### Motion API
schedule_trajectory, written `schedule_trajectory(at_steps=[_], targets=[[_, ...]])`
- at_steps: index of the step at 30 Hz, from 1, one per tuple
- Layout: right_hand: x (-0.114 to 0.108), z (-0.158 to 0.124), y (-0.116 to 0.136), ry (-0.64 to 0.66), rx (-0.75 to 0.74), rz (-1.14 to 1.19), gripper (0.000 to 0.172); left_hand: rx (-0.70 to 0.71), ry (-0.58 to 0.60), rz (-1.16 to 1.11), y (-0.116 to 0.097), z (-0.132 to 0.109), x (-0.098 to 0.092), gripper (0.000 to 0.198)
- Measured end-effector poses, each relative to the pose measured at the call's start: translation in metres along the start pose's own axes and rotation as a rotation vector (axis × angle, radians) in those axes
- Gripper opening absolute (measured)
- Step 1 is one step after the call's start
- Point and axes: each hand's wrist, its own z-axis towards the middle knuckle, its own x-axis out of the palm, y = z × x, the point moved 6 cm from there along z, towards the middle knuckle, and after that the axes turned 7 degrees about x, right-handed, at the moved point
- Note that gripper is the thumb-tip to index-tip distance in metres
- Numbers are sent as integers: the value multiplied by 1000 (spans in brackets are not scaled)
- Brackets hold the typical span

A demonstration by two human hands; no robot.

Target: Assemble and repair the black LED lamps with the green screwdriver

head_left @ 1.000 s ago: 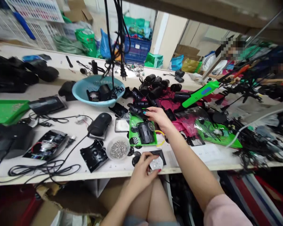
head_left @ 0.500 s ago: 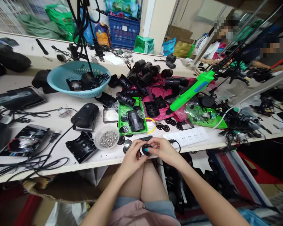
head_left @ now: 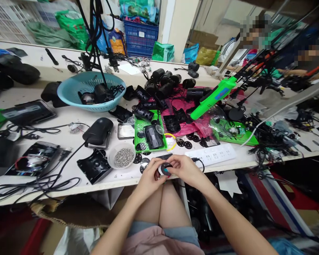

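Observation:
Both my hands meet at the front edge of the white workbench (head_left: 69,184), over my lap. My left hand (head_left: 149,179) and my right hand (head_left: 183,170) pinch a small round disc part (head_left: 164,169), white with a black face, between their fingertips. Just behind them lie several loose black discs (head_left: 144,163) and a small green tray (head_left: 150,136) carrying a black rectangular housing. A clear round dish of small metal screws (head_left: 123,157) stands left of the tray.
A white power strip (head_left: 211,154) lies right of my hands. A light-blue basket (head_left: 91,91), black housings, cables and a green power screwdriver (head_left: 212,98) crowd the bench. Hanging black cords (head_left: 95,28) drop at the back. Other people sit at the far right.
A second ago my right hand reached to the green tray while my left held the disc. Both hands then came together on the disc at the bench edge. The view shifted slightly.

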Motion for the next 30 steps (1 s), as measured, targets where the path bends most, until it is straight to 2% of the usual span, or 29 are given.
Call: schedule_trajectory(at_steps=[5,7,16,30], targets=[[-16,-4,0,27,5,151,34,-31,-38,15,0,0,2,42],[-22,-5,-4,27,19,170,36,-56,-45,12,1,0,3,43],[-1,1,-11,40,-2,53,20,-56,-35,44,0,1,6,51],[-2,1,0,36,-52,-42,16,-46,-37,44,-2,2,5,43]])
